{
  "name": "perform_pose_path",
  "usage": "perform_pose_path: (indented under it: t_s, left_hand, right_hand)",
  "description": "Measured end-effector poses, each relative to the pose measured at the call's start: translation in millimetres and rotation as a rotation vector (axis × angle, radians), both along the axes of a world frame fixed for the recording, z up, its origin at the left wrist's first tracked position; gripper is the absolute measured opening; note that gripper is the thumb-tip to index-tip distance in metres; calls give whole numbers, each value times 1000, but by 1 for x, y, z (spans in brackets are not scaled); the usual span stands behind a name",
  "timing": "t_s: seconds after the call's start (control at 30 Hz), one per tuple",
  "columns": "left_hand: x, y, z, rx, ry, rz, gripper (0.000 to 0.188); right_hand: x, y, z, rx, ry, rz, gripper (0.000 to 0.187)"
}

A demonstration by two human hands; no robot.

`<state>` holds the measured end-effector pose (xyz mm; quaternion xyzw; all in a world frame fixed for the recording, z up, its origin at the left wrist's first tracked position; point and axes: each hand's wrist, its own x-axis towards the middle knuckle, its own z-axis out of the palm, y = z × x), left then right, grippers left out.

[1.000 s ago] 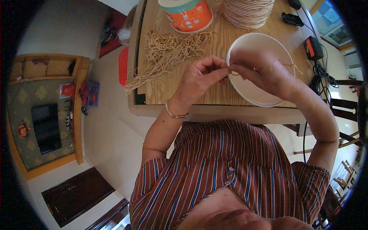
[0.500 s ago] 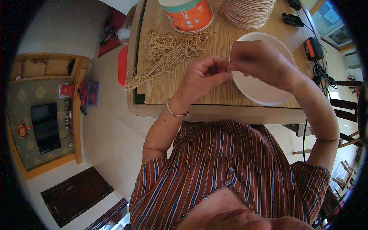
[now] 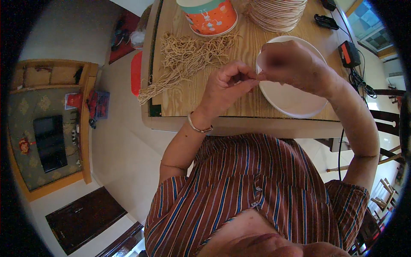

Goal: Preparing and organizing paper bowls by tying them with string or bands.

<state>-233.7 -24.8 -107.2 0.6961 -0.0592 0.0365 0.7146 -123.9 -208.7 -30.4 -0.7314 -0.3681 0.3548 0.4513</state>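
Note:
My left hand (image 3: 227,88) and my right hand (image 3: 299,68) meet above the table, fingertips almost touching. Thumb and forefinger of the left are pinched together. The right hand's fingers are bent into a pinch and partly blurred; what lies between the fingertips is too small to make out. Under my right hand stands a round white tub (image 3: 295,105), its far part hidden by that hand. Beyond my left hand lies a loose bundle of tan twisted cords (image 3: 188,55), with ends trailing to the table's left edge.
An orange paper bucket (image 3: 212,19) with a teal band stands at the back, beside a nested stack of pale rims (image 3: 278,15). A black-and-orange box (image 3: 349,54) and dark cables (image 3: 359,81) lie along the right edge of the wooden table (image 3: 239,105).
Both hands stay close together with only slight finger and wrist shifts. The right hand has tilted a little; the cords and tub look unchanged.

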Motion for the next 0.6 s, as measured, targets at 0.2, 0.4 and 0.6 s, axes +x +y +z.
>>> perform_pose_path:
  t_s: [0.2,0.4,0.6]
  left_hand:
    - [-4,-5,1,-35,42,57,6]
    - [-8,-10,-13,-104,16,117,10]
    - [-10,-16,-23,-42,-37,139,15]
  right_hand:
    - [1,3,11,-3,-190,33,19]
    - [1,9,14,-121,-201,15,26]
    - [-2,10,17,-147,-340,30,28]
